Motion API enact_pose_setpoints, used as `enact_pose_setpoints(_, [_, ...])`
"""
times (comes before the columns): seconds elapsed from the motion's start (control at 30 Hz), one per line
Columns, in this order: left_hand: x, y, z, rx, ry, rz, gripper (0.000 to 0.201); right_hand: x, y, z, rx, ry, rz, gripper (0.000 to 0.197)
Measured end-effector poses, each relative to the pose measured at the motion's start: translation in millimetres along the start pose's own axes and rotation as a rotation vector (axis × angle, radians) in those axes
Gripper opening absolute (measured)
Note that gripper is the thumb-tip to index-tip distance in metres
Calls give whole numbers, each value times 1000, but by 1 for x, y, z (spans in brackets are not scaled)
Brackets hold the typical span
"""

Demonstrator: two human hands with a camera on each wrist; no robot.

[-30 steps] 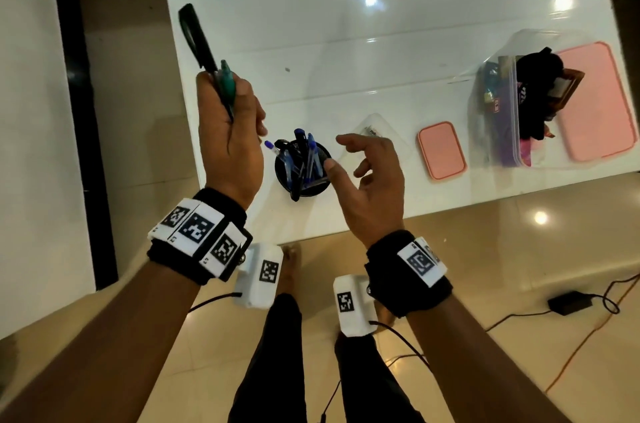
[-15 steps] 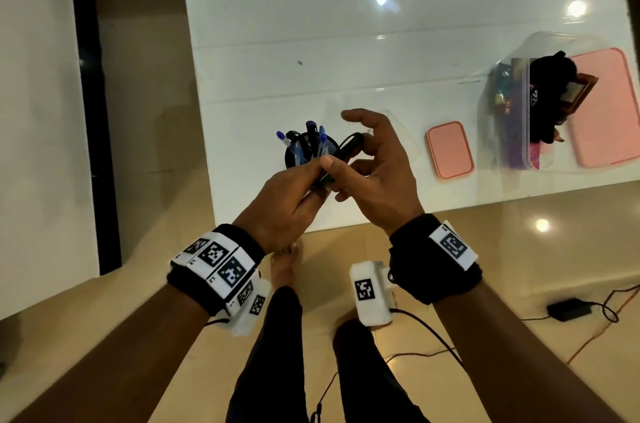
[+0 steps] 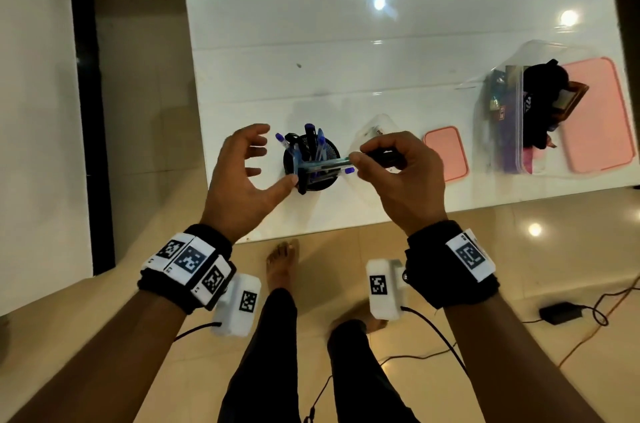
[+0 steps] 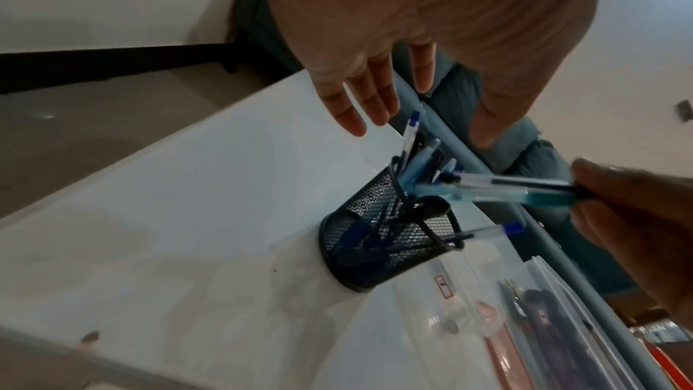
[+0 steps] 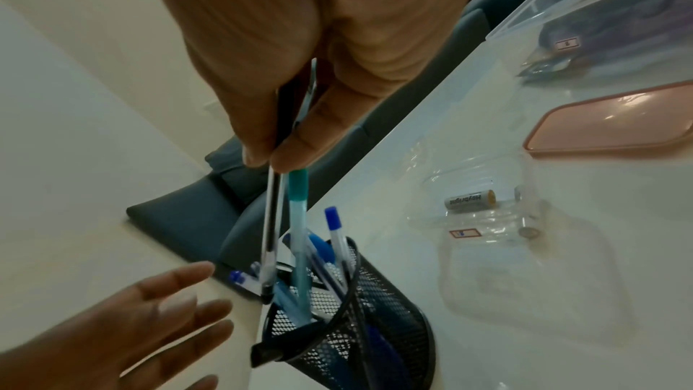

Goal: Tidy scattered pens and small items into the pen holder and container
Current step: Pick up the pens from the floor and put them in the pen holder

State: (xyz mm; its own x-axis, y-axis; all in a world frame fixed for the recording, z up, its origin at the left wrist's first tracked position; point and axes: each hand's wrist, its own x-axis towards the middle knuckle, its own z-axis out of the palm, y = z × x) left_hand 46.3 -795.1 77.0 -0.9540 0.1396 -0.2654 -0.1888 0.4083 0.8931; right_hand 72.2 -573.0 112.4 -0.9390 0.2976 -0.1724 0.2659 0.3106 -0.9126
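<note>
A black mesh pen holder (image 3: 325, 176) (image 4: 378, 251) (image 5: 375, 343) stands near the table's front edge, with several blue-capped pens in it. My right hand (image 3: 360, 159) (image 5: 270, 159) pinches two pens, a teal-grip pen (image 5: 298, 218) (image 4: 532, 197) and a clear black-ink pen (image 5: 271, 236) (image 4: 506, 180), lying level across the holder's rim in the head view. My left hand (image 3: 273, 159) (image 4: 412, 111) is open just left of the holder, fingers spread, holding nothing.
A small clear container (image 5: 483, 218) with a battery (image 5: 470, 200) sits right of the holder, its pink lid (image 3: 446, 152) beside it. A larger clear container (image 3: 519, 117) full of items and a big pink lid (image 3: 599, 114) lie far right. Cables cross the floor.
The left hand brought the pens down from up left and passed them to the right hand, then let go and opened. The right hand now holds them over the holder.
</note>
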Motion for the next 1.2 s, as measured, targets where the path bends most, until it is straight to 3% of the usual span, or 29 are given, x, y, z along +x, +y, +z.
enact_pose_setpoints(0.13, [5, -16, 2, 36, -198, -139, 114, -1, 3, -2, -74, 30, -41, 14])
enact_pose_setpoints(0.27, [11, -30, 17, 57, -311, -148, 127, 1, 2, 12, -224, -25, -112, 12])
enact_pose_setpoints(0.4, [21, -32, 25, 13, -279, -121, 121, 5, 9, 38, -511, -181, -119, 13])
enact_pose_setpoints(0.53, [30, -27, 27, 31, -267, -47, 95, 7, 6, 58, -572, -274, -139, 21])
enact_pose_setpoints(0.7, [30, -27, 22, 111, -281, 17, 82, 9, -4, 54, -538, -139, -188, 19])
enact_pose_setpoints(0.83, [24, -24, 14, 148, -256, -44, 82, 10, 1, 30, -409, 18, -54, 10])
enact_pose_setpoints(0.93, [20, -22, 12, 163, -253, -59, 80, 2, 10, 25, -338, -21, -33, 8])
enact_pose_setpoints(1.07, [14, -19, 17, 165, -238, -84, 75, -9, 20, 37, -438, -174, -84, 11])
enact_pose_setpoints(1.2, [7, -20, 22, 149, -175, -159, 76, -12, 26, 34, -237, -26, -31, 10])
